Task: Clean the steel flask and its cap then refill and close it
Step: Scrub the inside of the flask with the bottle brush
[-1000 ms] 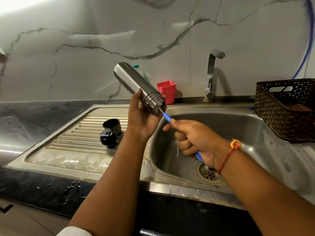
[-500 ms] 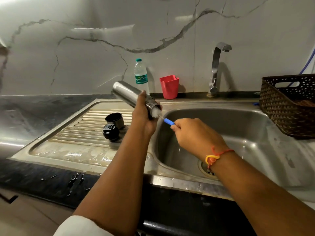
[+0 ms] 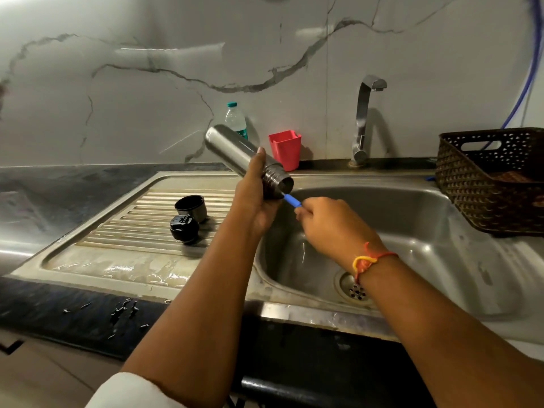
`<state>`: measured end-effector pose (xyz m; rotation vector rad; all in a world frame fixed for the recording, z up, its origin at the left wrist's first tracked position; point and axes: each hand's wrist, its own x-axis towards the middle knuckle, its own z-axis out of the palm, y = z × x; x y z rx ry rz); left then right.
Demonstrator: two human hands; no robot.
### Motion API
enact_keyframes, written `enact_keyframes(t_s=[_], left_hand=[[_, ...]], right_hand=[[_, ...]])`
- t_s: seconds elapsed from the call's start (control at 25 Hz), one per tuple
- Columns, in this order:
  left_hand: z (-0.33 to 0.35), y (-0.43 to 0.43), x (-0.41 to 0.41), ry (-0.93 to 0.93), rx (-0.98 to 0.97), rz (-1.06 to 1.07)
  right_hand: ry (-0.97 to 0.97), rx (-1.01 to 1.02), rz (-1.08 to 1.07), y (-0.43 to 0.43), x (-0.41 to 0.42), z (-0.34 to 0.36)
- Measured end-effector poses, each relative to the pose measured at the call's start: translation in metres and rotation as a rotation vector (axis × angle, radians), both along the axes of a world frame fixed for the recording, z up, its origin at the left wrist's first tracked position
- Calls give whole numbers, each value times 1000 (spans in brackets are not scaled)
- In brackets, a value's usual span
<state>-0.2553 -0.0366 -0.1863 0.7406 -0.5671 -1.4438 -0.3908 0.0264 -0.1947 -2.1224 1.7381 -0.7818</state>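
Gripped by the left hand [image 3: 254, 201] near its threaded neck, centre frame, tilted mouth-down over the sink [image 3: 323, 316]: steel flask [image 3: 229, 147]. Pinched in the right hand [image 3: 332, 228]: blue brush handle [image 3: 292, 200], entering the mouth. Probably rigid, light while empty, slick when wet; worth holding mid-body. Cap [image 3: 184, 229] on drainboard [image 3: 132, 231], centre left. Water bottle [image 3: 235, 120] label unreadable.

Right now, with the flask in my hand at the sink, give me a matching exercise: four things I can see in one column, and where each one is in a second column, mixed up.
Things
1. steel flask
2. blue brush handle
3. black cap
4. red cup

Places
A. lying on the drainboard
B. standing at the wall, left of the tap
C. gripped by the left hand, tilted
D. held by the right hand, at the flask's mouth

Pairs: 1-C, 2-D, 3-A, 4-B
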Motion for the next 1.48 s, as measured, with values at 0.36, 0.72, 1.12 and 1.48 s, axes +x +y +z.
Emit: enact_keyframes(t_s=[0.36, 0.72, 1.12, 1.48], left_hand=[[1, 3, 10, 235, -132, -216], [12, -14, 50, 175, 3, 312], [5, -13, 28, 39, 69, 248], [4, -1, 0, -54, 68, 140]], right_hand=[[-1095, 709, 301, 14, -2, 10], [-32, 81, 161, 3, -21, 7], [222, -39, -14, 3, -17, 1], [196, -77, -68, 1, -4, 4]])
